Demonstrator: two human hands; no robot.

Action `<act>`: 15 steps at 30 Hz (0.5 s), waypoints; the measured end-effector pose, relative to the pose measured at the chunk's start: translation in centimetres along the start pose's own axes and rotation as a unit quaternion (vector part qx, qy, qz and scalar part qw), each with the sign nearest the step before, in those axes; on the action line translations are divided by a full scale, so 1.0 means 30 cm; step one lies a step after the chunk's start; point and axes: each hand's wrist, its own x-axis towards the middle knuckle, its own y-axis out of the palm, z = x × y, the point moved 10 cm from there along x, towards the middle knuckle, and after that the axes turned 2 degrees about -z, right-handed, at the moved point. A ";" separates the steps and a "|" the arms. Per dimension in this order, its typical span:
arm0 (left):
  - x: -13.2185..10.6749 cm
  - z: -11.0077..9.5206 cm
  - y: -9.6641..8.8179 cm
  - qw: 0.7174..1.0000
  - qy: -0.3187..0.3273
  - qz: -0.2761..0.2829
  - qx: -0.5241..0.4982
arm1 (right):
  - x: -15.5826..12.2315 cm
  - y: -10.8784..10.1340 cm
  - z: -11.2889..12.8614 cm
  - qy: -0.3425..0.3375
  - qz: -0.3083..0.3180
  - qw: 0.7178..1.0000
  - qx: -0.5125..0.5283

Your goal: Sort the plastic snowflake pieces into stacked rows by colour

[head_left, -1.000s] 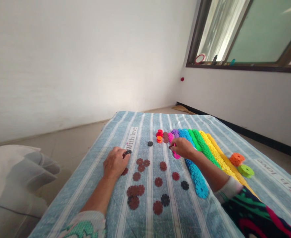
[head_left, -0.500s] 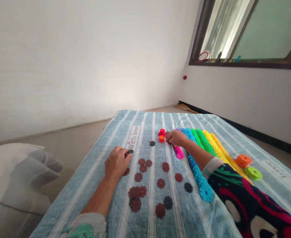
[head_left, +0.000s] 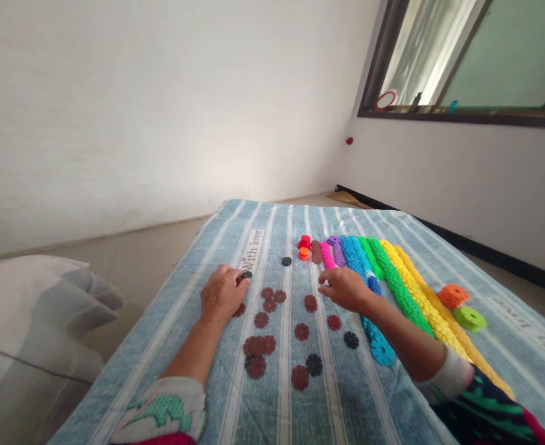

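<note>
White walls (head_left: 161, 111) and a dark-framed window (head_left: 499, 68) surround a table covered by a blue-and-white striped cloth (head_left: 179, 315). Notched plastic discs lie across it. On the near side, the person's left hand (head_left: 221, 293) pinches a black disc (head_left: 245, 275) between thumb and fingers, next to printed words reading "With love". One brown disc (head_left: 239, 309) lies just beside that hand. Loose brown discs (head_left: 302, 332) and a few black ones are scattered between the forearms, some overlapping. The right hand (head_left: 344, 288) is at the near end of a pink row (head_left: 326, 253), fingers loosely curled, a gap at the thumb, gripping nothing visible. Rows of overlapping discs run rightward: brown (head_left: 316, 251), pink, purple, blue, green, yellow. Beyond them sit an orange stack (head_left: 453, 295) and a lime-green stack (head_left: 470, 318), side by side
</note>
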 end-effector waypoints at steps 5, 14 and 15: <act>-0.003 -0.003 -0.002 1.000 -0.005 0.003 -0.001 | -0.174 0.047 0.067 -0.018 0.009 1.000 0.003; -0.006 -0.018 -0.014 1.000 -0.005 0.011 0.001 | -0.357 0.116 0.108 -0.018 0.024 1.000 0.009; -0.006 -0.019 -0.014 1.000 -0.004 0.010 0.001 | -0.359 0.117 0.108 -0.018 0.020 1.000 0.010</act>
